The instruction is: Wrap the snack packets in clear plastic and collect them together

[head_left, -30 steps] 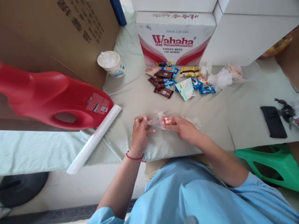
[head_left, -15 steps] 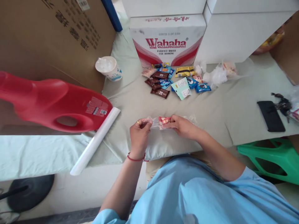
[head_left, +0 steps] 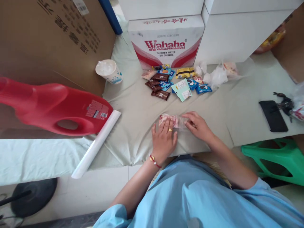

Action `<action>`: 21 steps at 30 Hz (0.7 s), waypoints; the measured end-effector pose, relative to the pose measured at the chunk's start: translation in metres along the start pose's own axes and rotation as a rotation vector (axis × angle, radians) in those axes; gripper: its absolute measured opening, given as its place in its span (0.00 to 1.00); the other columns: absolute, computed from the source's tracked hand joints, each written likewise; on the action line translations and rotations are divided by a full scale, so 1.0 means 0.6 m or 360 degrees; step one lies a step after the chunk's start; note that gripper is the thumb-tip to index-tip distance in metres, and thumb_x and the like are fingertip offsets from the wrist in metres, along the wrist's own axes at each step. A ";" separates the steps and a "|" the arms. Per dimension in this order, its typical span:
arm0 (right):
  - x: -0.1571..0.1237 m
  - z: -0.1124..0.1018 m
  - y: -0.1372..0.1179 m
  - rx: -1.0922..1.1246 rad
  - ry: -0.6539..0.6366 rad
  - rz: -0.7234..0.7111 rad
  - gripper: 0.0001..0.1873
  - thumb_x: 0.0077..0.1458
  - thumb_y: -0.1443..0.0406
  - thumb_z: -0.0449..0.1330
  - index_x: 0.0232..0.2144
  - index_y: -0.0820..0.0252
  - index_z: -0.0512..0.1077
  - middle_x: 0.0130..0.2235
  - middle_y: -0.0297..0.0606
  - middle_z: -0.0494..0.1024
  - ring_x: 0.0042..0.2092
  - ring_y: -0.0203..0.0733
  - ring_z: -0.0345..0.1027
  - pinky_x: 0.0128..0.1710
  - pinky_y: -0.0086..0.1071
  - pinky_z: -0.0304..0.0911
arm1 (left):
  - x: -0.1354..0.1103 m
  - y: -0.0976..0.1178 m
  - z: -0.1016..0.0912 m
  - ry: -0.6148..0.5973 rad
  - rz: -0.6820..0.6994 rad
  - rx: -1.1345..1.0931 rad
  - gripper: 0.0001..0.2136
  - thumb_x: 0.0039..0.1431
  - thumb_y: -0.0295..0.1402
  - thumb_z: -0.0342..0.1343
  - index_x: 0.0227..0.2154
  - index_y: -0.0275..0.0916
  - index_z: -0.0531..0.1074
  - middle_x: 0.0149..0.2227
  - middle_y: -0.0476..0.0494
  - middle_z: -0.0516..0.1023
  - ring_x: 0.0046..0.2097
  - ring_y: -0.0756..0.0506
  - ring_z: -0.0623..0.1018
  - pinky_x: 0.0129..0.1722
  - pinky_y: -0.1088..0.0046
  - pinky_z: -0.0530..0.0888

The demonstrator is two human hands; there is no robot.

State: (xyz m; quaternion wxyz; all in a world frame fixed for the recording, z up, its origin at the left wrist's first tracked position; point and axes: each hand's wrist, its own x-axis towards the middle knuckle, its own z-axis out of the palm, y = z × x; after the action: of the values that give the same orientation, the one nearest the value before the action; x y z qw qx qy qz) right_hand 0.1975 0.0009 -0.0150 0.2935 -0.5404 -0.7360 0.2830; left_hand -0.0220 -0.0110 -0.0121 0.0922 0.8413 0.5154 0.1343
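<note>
In the head view, a small red-and-white snack packet (head_left: 176, 121) wrapped in clear plastic film (head_left: 182, 123) lies on the cloth near the table's front edge. My left hand (head_left: 163, 139) rests on the packet, its fingers stretched out flat and covering the middle. At the packet's right end, my right hand (head_left: 196, 126) pinches the loose film between thumb and fingers. A white roll of plastic film (head_left: 96, 144) lies slantwise to the left, beside a red plastic jug (head_left: 64, 109). Beyond my hands is a group of snacks, among them brown packets (head_left: 160, 95) and a pale green packet (head_left: 182, 90).
A Wahaha water carton (head_left: 166, 44) stands behind the snacks, beside white boxes (head_left: 237, 38). A paper cup (head_left: 109, 72) stands at the left by a brown carton (head_left: 52, 47). A black phone (head_left: 273, 116) and keys lie at the right, above a green stool (head_left: 275, 158).
My left hand has let go of the film's left end and moved right, flat onto the packet. My right hand has shifted from the packet to the film at its right end.
</note>
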 end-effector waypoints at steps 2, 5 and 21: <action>-0.013 0.020 0.005 -0.0345 0.0217 0.0300 0.23 0.65 0.60 0.59 0.59 0.59 0.75 0.56 0.54 0.74 0.56 0.60 0.68 0.58 0.56 0.67 | -0.010 0.002 0.010 -0.0014 0.0004 0.0052 0.28 0.71 0.35 0.49 0.72 0.40 0.58 0.73 0.35 0.63 0.72 0.37 0.65 0.73 0.42 0.50; -0.031 0.041 0.001 -0.0639 0.0256 0.0436 0.15 0.62 0.60 0.63 0.49 0.58 0.79 0.55 0.55 0.74 0.56 0.63 0.64 0.58 0.59 0.65 | -0.017 0.002 0.022 0.0005 -0.0023 0.0073 0.30 0.71 0.33 0.49 0.74 0.41 0.54 0.73 0.35 0.62 0.72 0.38 0.65 0.73 0.41 0.49; 0.168 0.046 -0.133 -0.0583 -0.0335 0.0622 0.09 0.68 0.66 0.56 0.43 0.62 0.77 0.41 0.45 0.84 0.42 0.46 0.76 0.40 0.34 0.62 | -0.015 0.001 0.035 0.0064 0.0092 0.0102 0.22 0.70 0.24 0.46 0.63 0.33 0.70 0.68 0.28 0.71 0.72 0.33 0.65 0.65 0.43 0.65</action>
State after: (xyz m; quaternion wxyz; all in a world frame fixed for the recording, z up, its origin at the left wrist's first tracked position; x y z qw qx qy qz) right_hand 0.1024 0.0748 0.0376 0.0528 -0.6838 -0.6831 0.2510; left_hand -0.0183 -0.0195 -0.0328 0.0508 0.8554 0.4968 0.1373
